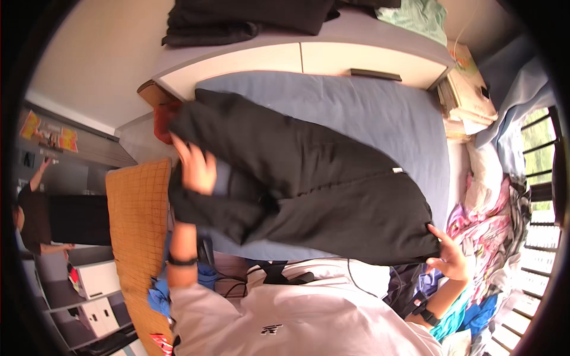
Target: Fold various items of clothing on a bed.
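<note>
Black trousers (347,196) are spread out over a blue bedsheet (378,111), the waist towards the right and the legs towards the left. At the waist's lower corner, my right hand (449,258) pinches the fabric between thumb and fingers. My left hand (196,167) is at the leg ends, blurred, its fingers stretched out over the cloth; whether it grips any cloth is not clear. A small white tag (396,170) shows near the waist.
Folded dark clothes (249,18) and a pale green cloth (414,18) lie on the ledge above cream drawers (240,62). Piled clothes (490,222) are at the right beside a barred window. A brown woven mat (138,222) stands at the left; beyond it is another person (35,218).
</note>
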`<state>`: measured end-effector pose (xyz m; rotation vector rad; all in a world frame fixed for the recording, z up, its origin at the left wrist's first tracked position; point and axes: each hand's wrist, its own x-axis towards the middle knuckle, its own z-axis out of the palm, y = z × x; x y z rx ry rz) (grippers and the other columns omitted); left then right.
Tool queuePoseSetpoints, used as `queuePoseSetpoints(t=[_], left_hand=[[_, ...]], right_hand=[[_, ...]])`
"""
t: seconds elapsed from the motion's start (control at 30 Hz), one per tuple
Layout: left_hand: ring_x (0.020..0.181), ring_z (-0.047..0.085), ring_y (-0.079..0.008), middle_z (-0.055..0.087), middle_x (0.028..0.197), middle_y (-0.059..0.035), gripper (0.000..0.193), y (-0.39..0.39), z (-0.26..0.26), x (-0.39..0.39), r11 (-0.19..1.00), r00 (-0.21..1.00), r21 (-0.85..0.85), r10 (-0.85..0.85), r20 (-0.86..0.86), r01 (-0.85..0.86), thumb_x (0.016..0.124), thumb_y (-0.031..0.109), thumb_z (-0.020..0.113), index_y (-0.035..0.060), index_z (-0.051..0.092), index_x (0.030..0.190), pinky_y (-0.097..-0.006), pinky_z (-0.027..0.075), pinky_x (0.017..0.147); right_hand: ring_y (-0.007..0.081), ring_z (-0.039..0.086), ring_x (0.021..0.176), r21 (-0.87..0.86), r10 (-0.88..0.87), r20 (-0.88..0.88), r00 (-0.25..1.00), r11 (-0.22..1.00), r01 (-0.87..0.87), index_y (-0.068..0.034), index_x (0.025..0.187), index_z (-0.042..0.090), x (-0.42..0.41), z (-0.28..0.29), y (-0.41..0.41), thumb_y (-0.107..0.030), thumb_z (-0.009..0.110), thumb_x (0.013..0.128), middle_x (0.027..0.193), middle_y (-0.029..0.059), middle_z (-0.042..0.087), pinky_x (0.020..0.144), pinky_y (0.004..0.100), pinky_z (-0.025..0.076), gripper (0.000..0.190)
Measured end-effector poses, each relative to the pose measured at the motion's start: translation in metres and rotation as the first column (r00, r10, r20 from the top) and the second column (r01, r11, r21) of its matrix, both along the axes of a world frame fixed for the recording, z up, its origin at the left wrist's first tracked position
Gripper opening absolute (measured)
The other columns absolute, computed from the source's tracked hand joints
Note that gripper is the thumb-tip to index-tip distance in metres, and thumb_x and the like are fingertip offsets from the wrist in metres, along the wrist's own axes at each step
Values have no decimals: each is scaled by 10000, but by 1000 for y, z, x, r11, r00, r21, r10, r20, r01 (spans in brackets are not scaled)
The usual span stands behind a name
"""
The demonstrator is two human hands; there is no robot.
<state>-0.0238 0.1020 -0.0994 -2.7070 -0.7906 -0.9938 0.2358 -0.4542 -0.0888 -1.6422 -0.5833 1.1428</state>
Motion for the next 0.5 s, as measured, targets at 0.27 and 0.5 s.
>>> queuePoseSetpoints(t=[0.27,0.5], left_hand=[[1416,345,-335,311,1532,-227,524,-38,0,-227,594,872,-757,-181,-455,-272,978,83,492,25,366,1482,-410,320,1134],[1332,475,-284,510,1425,-185,489,-57,-106,-354,560,591,-659,-335,-734,-501,955,52,527,67,468,1440,-361,380,1087]], right_hand=[[162,672,791,-198,-253,116,960,942,272,38,1300,547,9,-8,23,-205,592,984,987,134,700,718,285,542,401],[159,670,657,-266,165,222,961,958,-103,29,1100,625,29,21,172,-202,649,935,811,80,701,597,301,537,286]])
